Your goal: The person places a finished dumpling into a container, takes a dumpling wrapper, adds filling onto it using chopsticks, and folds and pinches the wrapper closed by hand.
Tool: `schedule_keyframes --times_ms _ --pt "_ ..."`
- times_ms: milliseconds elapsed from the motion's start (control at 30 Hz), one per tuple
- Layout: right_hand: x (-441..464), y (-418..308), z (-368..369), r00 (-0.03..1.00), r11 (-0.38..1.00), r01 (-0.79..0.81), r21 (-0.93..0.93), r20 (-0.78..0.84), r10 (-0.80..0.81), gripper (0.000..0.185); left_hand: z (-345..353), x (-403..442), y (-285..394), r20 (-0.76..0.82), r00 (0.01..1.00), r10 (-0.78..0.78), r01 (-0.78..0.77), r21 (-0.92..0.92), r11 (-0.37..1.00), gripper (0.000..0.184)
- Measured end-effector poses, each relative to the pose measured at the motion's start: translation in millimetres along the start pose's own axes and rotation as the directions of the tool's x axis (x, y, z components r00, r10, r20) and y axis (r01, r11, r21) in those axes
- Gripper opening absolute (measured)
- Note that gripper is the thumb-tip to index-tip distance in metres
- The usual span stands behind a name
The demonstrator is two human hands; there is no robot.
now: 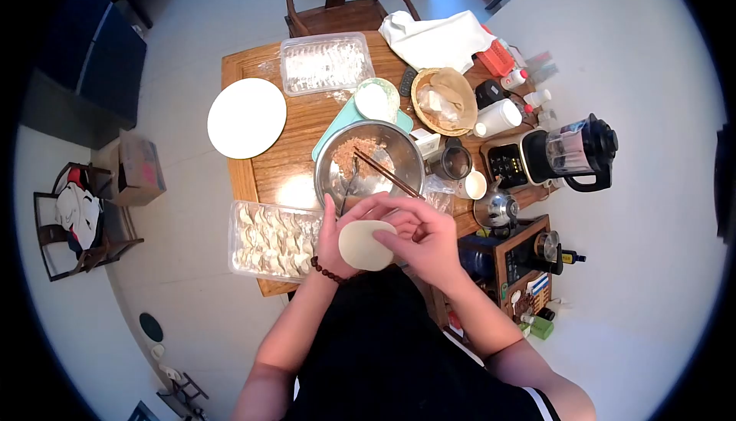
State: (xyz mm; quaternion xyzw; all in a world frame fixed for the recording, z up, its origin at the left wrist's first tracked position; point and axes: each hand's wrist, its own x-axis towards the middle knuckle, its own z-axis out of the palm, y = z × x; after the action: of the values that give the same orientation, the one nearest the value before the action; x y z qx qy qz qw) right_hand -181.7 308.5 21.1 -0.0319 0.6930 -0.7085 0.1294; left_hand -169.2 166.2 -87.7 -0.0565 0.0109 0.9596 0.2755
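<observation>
A round, flat dough wrapper (pixel 363 247) lies across the palm and fingers of my left hand (pixel 334 238), which has a beaded bracelet at the wrist. My right hand (pixel 420 237) pinches the wrapper's right edge, thumb on top. Just beyond both hands stands a steel bowl (pixel 326 162) with pinkish filling (pixel 346 152) inside. Dark chopsticks (pixel 387 173) and a spoon rest in the bowl. To the left of my hands, a clear tray (pixel 236 268) holds rows of folded dumplings (pixel 268 238).
Around the bowl are a floury tray (pixel 326 64), a white round board (pixel 247 118), a white bowl (pixel 376 101) and a woven basket (pixel 419 100). A blender (pixel 571 151) and a kettle (pixel 497 210) stand at the right. A wooden chair (pixel 337 18) faces the table's far edge.
</observation>
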Motion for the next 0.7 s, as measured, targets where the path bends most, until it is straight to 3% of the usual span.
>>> schedule_keyframes --times_ms 33,67,100,233,300,333,400,433,500,533,600,700 --pt "1 2 0 1.000 1.000 -0.001 -0.004 -0.006 0.001 0.045 2 0 0 0.003 1.000 -0.006 0.006 -0.003 1.000 0.092" --pt "4 7 -3 0.993 0.936 0.109 -0.335 -0.006 -0.118 0.041 5 0 0 -0.035 0.999 0.033 -0.032 0.028 0.999 0.090" --pt "9 13 -6 0.973 0.755 0.200 -0.625 0.034 -0.229 0.037 6 0 2 -0.073 0.995 0.074 -0.070 0.063 0.996 0.088" --pt "28 51 -46 0.926 0.665 0.200 -0.720 -0.082 -0.368 0.028 -17 -12 19 -0.159 0.985 0.065 -0.064 0.013 0.998 0.085" --pt "42 85 -76 0.970 0.611 -0.051 -0.790 -0.185 -0.157 0.029 -29 -14 26 -0.220 0.968 0.122 -0.120 0.021 0.993 0.083" --pt "42 99 -86 0.969 0.610 -0.056 -0.791 -0.191 -0.158 0.029 -34 -14 30 -0.230 0.963 0.137 -0.131 0.041 0.991 0.082" --pt "45 125 -98 0.991 0.384 -0.025 -0.923 -0.074 -0.113 0.035 -39 -14 38 -0.232 0.962 0.147 -0.137 0.056 0.989 0.082" --pt "48 135 -100 0.991 0.386 -0.028 -0.922 -0.076 -0.111 0.035 -41 -15 41 -0.236 0.958 0.160 -0.147 0.072 0.987 0.082" --pt "53 151 -100 0.984 0.208 0.084 -0.974 0.048 -0.173 0.040 -47 -15 47 -0.242 0.956 0.165 -0.151 0.076 0.986 0.082" --pt "57 156 -99 0.983 0.210 0.080 -0.975 0.043 -0.176 0.040 -48 -13 50 -0.242 0.955 0.171 -0.157 0.079 0.985 0.082" --pt "66 164 -98 0.997 0.030 0.050 -0.998 0.048 -0.056 0.045 -48 -10 53 -0.247 0.953 0.176 -0.164 0.068 0.984 0.085" --pt "77 174 -101 0.983 -0.078 0.146 -0.986 0.153 -0.103 0.047 -48 -10 57 -0.254 0.950 0.180 -0.173 0.050 0.984 0.085"
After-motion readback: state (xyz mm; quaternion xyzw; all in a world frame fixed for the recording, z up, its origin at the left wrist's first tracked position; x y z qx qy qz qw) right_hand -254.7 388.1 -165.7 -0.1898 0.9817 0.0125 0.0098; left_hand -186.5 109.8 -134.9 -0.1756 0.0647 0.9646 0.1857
